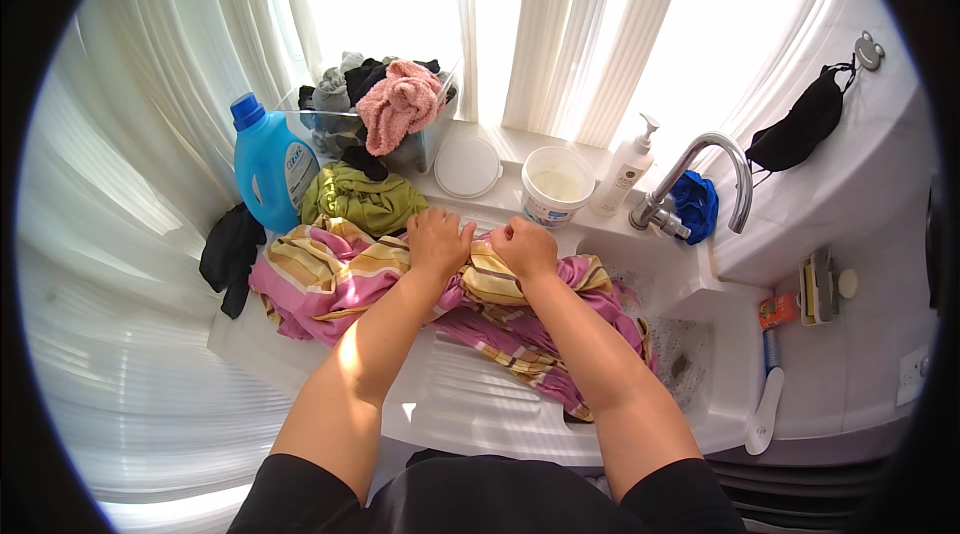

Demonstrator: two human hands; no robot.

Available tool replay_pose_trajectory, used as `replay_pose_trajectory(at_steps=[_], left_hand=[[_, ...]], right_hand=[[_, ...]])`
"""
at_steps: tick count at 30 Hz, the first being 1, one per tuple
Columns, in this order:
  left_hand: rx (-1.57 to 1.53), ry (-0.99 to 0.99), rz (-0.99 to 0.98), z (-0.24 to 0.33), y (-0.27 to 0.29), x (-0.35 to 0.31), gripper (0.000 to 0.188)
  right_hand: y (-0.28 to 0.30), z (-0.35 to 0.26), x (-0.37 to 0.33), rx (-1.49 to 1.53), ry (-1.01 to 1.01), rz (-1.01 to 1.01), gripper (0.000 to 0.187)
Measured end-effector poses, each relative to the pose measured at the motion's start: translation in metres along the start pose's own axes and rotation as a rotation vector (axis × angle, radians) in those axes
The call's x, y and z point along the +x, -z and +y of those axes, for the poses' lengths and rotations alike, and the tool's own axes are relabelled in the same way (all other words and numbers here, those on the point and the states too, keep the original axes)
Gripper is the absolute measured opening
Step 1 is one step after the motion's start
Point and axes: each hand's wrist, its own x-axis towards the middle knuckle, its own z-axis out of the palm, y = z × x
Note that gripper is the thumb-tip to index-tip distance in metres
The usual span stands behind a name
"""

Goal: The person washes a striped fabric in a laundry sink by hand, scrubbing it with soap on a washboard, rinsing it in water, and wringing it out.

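A wet-looking pink, yellow and white striped cloth [330, 279] lies bunched across the ribbed washboard part of the white sink [470, 374]. Its right end hangs down into the basin, where suds float on the water. My left hand [438, 246] is closed on the upper middle of the cloth, its thumb turned toward the right hand. Just beside it, my right hand [527, 249] grips the same cloth in a fist. A lime-green garment [362, 199] touches the cloth at the upper left. Whether the striped cloth is a sheet or a garment cannot be told.
Behind stand a blue detergent bottle [270, 169], a clear bin [435, 139] of dark clothes with a pink towel [400, 106], a round white lid [467, 167], a white tub [557, 186], a pump bottle [625, 169] and a chrome faucet [715, 142]. A white-handled brush [766, 409] lies right.
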Motion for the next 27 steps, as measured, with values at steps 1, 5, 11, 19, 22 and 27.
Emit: replay_pose_trajectory(at_steps=[1, 5, 11, 19, 22, 27], left_hand=[[-0.017, -0.049, 0.022, 0.003, -0.009, 0.005, 0.034], [-0.726, 0.225, -0.665, 0.002, 0.048, -0.037, 0.041], [-0.431, -0.182, -0.290, 0.065, 0.117, -0.079, 0.025], [0.031, 0.072, -0.028, 0.026, -0.008, -0.011, 0.036], [-0.387, 0.058, -0.880, 0.038, 0.069, -0.030, 0.042], [-0.521, -0.298, -0.194, 0.078, 0.144, -0.112, 0.033]], right_hand=[[-0.019, 0.021, 0.016, -0.056, 0.093, 0.139, 0.041], [0.032, -0.009, -0.053, 0.068, 0.200, -0.417, 0.065], [0.038, 0.032, -0.184, -0.080, 0.767, 0.117, 0.058], [0.016, 0.003, -0.033, 0.009, 0.131, -0.082, 0.040], [0.041, 0.007, -0.099, 0.016, 0.397, -0.221, 0.066], [0.047, 0.025, -0.206, -0.057, 0.766, 0.181, 0.059]])
